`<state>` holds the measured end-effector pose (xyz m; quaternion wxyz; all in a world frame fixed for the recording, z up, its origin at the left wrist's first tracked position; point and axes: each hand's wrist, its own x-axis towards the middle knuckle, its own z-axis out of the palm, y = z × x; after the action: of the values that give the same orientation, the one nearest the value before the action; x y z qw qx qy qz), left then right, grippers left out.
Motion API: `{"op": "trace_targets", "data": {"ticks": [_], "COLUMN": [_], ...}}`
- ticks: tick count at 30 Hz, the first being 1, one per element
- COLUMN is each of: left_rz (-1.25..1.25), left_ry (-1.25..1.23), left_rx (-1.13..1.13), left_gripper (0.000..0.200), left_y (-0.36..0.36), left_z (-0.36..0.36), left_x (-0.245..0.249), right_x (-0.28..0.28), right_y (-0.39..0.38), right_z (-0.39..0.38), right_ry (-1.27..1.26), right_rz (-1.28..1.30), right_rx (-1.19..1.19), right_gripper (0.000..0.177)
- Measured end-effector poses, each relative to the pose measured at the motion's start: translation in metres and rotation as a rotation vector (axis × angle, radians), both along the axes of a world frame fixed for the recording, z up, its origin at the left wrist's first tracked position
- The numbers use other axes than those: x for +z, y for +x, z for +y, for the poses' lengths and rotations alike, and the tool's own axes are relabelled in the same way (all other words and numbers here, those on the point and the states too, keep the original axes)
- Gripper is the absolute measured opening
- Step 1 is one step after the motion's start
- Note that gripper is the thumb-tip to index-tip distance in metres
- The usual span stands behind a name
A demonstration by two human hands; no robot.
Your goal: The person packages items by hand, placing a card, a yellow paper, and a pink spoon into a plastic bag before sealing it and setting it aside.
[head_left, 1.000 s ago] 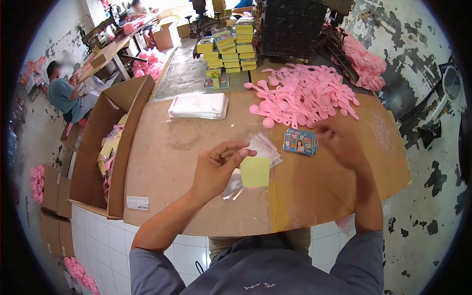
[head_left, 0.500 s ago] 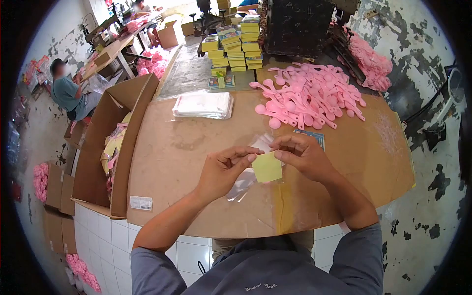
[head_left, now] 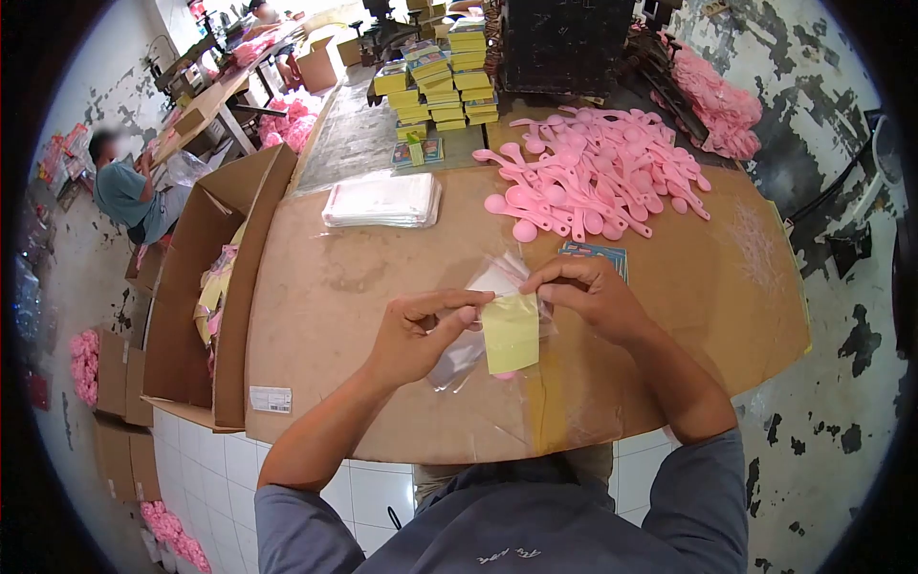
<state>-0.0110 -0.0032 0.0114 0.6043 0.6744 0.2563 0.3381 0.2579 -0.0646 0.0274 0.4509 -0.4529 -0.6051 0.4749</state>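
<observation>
Bare cardboard tabletop (head_left: pixel 325 316) surrounds left hand (head_left: pixel 416 335) and right hand (head_left: pixel 583 298), both pinching yellow card (head_left: pixel 512 337).

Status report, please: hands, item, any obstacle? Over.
Left hand, right hand pinch yellow card against clear bag. Pink spoons behind, apart. Nothing in the way.

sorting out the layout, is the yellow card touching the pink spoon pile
Apart. The head view shows the yellow card pinched between the left hand and right hand, with bare cardboard tabletop between it and the pink spoon pile.
</observation>
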Motion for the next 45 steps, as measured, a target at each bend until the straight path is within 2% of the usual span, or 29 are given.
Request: {"op": "trace_targets", "data": {"ticks": [2, 5, 12, 17, 20, 23, 26, 27, 29, 31, 32, 33, 35, 36, 38, 40, 42, 44, 45], "left_rz": [-0.064, -0.009, 0.058, 0.086, 0.030, -0.247, -0.020, 0.052, 0.197, 0.090, -0.188, -0.381, -0.662, -0.836, -0.717, -0.324, 0.101, 0.336, 0.406], "left_ry": [-0.086, -0.120, -0.090, -0.133, -0.093, -0.167, -0.052, -0.087, -0.155, -0.175, -0.026, -0.026, 0.015, -0.087, -0.053, 0.192, 0.132, 0.334, 0.547], "left_rx": [-0.022, -0.011, 0.003, 0.027, 0.038, 0.136, 0.020, -0.017, -0.091, 0.106, 0.203, 0.414, 0.787, 0.644, 0.588, 0.505, 0.490, 0.352, 0.367], "left_gripper": [0.023, 0.024, 0.026, 0.027, 0.029, 0.026, 0.028, 0.029, 0.030, 0.032, 0.031, 0.036, 0.057, 0.061, 0.066, 0.053, 0.044, 0.039, 0.037], "left_y": [-0.001, 0.002, 0.006, 0.004, 0.003, 0.018, 0.010, 0.005, -0.010, -0.026, -0.045, -0.049, -0.057, -0.065, -0.064, -0.055, -0.027, 0.001, 0.009], "left_z": [0.003, 0.002, 0.003, 0.004, 0.006, -0.008, -0.003, 0.001, 0.016, 0.032, 0.046, 0.050, 0.062, 0.062, 0.067, 0.073, 0.067, 0.044, 0.039], "left_x": [-0.003, -0.001, -0.006, -0.003, 0.001, 0.015, 0.004, 0.000, -0.002, 0.015, 0.009, 0.023, 0.048, 0.058, 0.044, 0.003, -0.020, -0.026, -0.028], "right_x": [0.000, -0.002, -0.010, -0.008, -0.013, -0.009, -0.006, -0.006, 0.003, 0.010, 0.011, 0.011, 0.008, 0.007, 0.008, 0.005, -0.001, -0.001, -0.002], "right_y": [0.000, -0.003, -0.001, -0.009, -0.007, -0.008, -0.008, -0.008, 0.001, 0.019, 0.032, 0.043, 0.059, 0.065, 0.074, 0.080, 0.083, 0.079, 0.078], "right_z": [-0.001, -0.003, 0.001, -0.004, -0.006, -0.005, -0.006, -0.006, -0.004, 0.000, 0.001, 0.003, 0.007, 0.008, 0.006, 0.003, -0.001, 0.000, 0.000], "right_ry": [-0.043, -0.027, -0.023, -0.003, -0.039, -0.075, -0.069, -0.061, 0.043, 0.128, 0.157, 0.186, 0.150, 0.133, 0.117, 0.155, 0.255, 0.203, 0.176], "right_rz": [0.029, 0.018, 0.017, 0.038, -0.030, -0.028, 0.090, 0.141, -0.034, -0.237, -0.350, -0.463, -0.516, -0.540, -0.707, -0.870, -1.027, -1.017, -1.013], "right_rx": [-0.003, -0.017, 0.013, 0.039, 0.114, 0.147, 0.102, 0.079, -0.014, -0.117, -0.171, -0.225, -0.323, -0.371, -0.335, -0.279, -0.204, -0.238, -0.256], "right_gripper": [0.017, 0.017, 0.020, 0.032, 0.042, 0.046, 0.043, 0.041, 0.036, 0.033, 0.032, 0.032, 0.033, 0.033, 0.035, 0.037, 0.039, 0.039, 0.039]}}
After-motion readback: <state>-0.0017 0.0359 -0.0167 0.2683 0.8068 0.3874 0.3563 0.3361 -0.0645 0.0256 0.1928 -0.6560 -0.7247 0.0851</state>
